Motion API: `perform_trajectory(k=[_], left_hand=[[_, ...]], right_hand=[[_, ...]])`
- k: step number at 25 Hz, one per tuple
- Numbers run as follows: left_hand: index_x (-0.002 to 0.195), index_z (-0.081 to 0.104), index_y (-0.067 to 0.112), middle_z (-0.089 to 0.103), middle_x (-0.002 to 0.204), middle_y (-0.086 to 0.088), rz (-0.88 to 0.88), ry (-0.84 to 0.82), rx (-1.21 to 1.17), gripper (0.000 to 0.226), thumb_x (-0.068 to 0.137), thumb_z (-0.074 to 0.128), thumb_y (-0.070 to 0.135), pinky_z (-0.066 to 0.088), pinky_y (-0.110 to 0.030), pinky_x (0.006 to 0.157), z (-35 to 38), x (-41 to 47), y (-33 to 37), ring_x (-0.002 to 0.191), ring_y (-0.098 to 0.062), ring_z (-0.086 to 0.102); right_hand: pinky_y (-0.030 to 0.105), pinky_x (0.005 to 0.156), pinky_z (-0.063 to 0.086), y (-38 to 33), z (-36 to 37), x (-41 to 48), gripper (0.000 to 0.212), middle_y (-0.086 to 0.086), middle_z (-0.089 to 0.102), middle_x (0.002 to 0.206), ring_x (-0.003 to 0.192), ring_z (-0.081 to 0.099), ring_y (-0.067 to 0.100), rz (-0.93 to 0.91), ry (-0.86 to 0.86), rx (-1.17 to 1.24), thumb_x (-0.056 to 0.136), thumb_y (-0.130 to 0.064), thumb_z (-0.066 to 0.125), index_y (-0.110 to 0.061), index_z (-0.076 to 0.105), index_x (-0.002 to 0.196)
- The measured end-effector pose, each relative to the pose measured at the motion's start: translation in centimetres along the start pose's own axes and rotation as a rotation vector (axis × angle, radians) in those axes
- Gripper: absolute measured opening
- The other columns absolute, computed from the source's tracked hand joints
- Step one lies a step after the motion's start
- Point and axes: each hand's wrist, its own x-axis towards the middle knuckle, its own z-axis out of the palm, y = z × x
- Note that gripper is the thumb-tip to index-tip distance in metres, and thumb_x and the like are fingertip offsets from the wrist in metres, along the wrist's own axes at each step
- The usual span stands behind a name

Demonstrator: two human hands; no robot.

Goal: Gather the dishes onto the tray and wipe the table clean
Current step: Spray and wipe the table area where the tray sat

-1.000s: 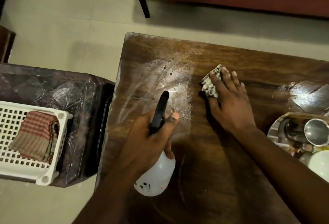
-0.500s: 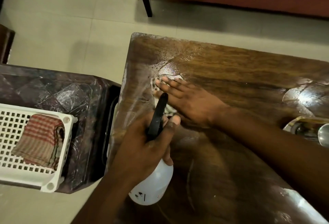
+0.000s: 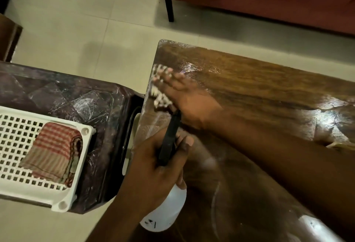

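Wood-grain tabletop [image 3: 259, 80] is looking wet and streaky, and we're pressing the checkered cloth [image 3: 160, 100] flat against it with our right hand [image 3: 184, 97], fingers stretched out straight on top rather than bunching it up. That cloth is sitting right at the table's left edge, a little short of the far-left corner, so there's basically nowhere further left to go. Our guess is the next stroke is heading back to the right, following the grain, which is running the long way across the table towards the shiny patch at the far right. Our right arm is reaching across our body to get there, and it's the only hand on the cloth. Our left hand [image 3: 153, 166] is hanging nearer to us, wrapped tight around the neck of the white spray bottle [image 3: 167, 211]. Its black trigger head [image 3: 170, 138] is pointing away from us at the heel of the right hand, just about touching it. We're thinking that closeness is the thing to watch when sweeping back. Whether the bottle is resting on the wood or lifted, we can't tell.
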Motion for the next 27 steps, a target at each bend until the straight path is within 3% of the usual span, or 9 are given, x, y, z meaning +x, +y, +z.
perform_trajectory(k=[2,3,7,9,14,18,20,25,27], left_hand=[[0.084,0.066,0.01,0.061,0.049,-0.01,0.001,-0.004,-0.019,0.044,0.1,0.069,0.051,0.064,-0.047,0.066,-0.4,0.0,-0.2,0.045,-0.024,0.067],[0.085,0.065,0.01,0.06,0.049,-0.009,-0.004,0.001,-0.041,0.047,0.098,0.069,0.055,0.064,-0.046,0.066,-0.5,0.0,-0.3,0.045,-0.024,0.067],[0.089,0.065,0.013,0.058,0.047,-0.004,-0.007,0.034,-0.105,0.038,0.092,0.072,0.051,0.064,-0.048,0.064,-1.2,0.0,-0.7,0.042,-0.021,0.063],[0.083,0.063,0.014,0.057,0.047,-0.003,0.005,0.043,-0.112,0.04,0.092,0.072,0.052,0.065,-0.054,0.064,-1.3,0.0,-0.8,0.042,-0.023,0.063],[0.065,0.059,0.023,0.058,0.046,-0.007,-0.032,0.079,-0.087,0.045,0.093,0.077,0.053,0.064,-0.055,0.065,-1.7,-0.3,-0.7,0.043,-0.027,0.066],[0.066,0.059,0.024,0.059,0.046,-0.007,-0.023,0.082,-0.103,0.041,0.09,0.078,0.053,0.065,-0.042,0.061,-2.1,-0.7,-1.3,0.042,-0.026,0.068],[0.071,0.061,0.021,0.059,0.047,-0.007,-0.022,0.084,-0.107,0.04,0.092,0.079,0.05,0.065,-0.044,0.062,-2.1,-0.9,-1.5,0.043,-0.025,0.068],[0.084,0.066,0.017,0.059,0.047,-0.003,-0.022,0.045,-0.082,0.041,0.088,0.073,0.057,0.061,-0.042,0.061,-2.3,-1.8,-2.0,0.042,-0.024,0.065],[0.083,0.068,0.024,0.06,0.047,-0.002,-0.032,0.014,-0.04,0.037,0.087,0.071,0.061,0.06,-0.038,0.062,-2.2,-2.2,-2.0,0.042,-0.022,0.066]], right_hand=[[0.038,0.131,0.0,2.4,-0.7,-0.8,0.068,0.001,0.007,0.179,0.166,0.002,0.023,-0.348,-0.151,-0.139,0.106,-0.035,0.031,-0.029,0.01,0.171],[0.042,0.132,0.005,4.3,-1.0,-0.9,0.066,0.0,0.008,0.179,0.165,0.005,0.024,-0.33,-0.155,-0.187,0.108,-0.038,0.034,-0.031,0.011,0.17],[0.052,0.133,0.016,7.1,-2.4,1.3,0.061,0.008,0.024,0.176,0.164,0.015,0.03,0.533,0.287,0.095,0.109,-0.031,0.041,-0.026,0.025,0.167],[0.053,0.133,0.018,3.8,-2.0,4.2,0.06,0.007,0.026,0.175,0.164,0.017,0.031,0.609,0.343,0.215,0.109,-0.022,0.044,-0.023,0.028,0.167],[0.045,0.131,0.008,1.3,-1.4,4.6,0.063,-0.002,0.016,0.178,0.164,0.007,0.021,-0.321,-0.119,-0.1,0.106,-0.034,0.03,-0.032,0.019,0.168],[0.054,0.133,0.018,5.6,-2.7,7.7,0.064,0.005,0.026,0.175,0.164,0.016,0.029,0.279,0.198,0.046,0.105,-0.02,0.046,-0.028,0.028,0.166],[0.052,0.133,0.02,4.8,-3.0,8.1,0.063,0.006,0.03,0.174,0.163,0.02,0.031,0.402,0.265,0.109,0.104,-0.018,0.047,-0.028,0.032,0.165],[0.04,0.131,0.006,0.7,-0.5,-0.1,0.063,-0.002,0.017,0.178,0.165,0.004,0.02,-0.53,-0.186,-0.158,0.107,-0.033,0.04,-0.032,0.025,0.168],[0.044,0.133,0.013,2.6,0.6,-3.1,0.066,0.0,0.022,0.176,0.165,0.012,0.024,-0.62,-0.221,-0.256,0.105,-0.032,0.05,-0.029,0.026,0.167]])
